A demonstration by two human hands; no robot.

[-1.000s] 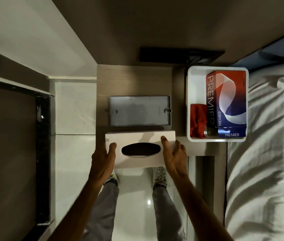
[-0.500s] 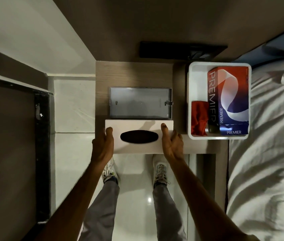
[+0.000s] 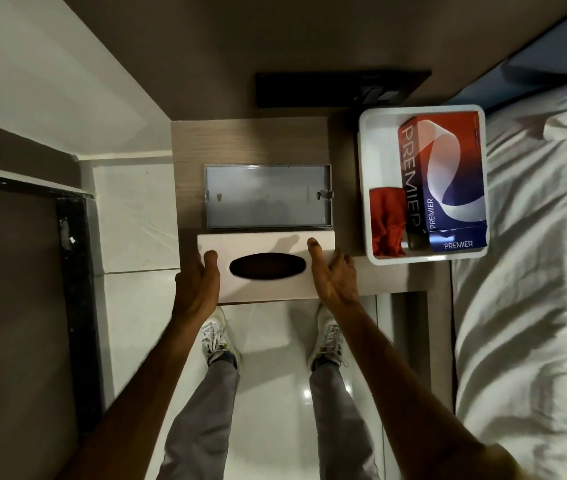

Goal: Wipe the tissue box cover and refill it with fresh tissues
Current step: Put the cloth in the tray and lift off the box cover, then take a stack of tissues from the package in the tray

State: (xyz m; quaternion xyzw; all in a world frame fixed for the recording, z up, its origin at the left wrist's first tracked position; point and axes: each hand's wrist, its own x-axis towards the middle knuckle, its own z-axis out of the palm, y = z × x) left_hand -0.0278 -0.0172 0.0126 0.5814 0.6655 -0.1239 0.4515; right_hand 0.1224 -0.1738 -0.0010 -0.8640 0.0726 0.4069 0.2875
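1. The white tissue box cover, slot up, is held at the near edge of the desk in the middle of the frame, partly overhanging the floor; I cannot tell whether it rests on the desk.
2. The left hand and right hand clasp its two short ends, fingers narrow around the cover, probably to keep it level.
3. Its clear base tray lies just above it in the frame, open and empty, likely awaiting the refill.
4. The white bin at the right holds the PREMIER tissue box and a red cloth, both within reach.
5. Compared with a second ago, the cover sits closer to the tray, nearly touching it; the grip looks unchanged.
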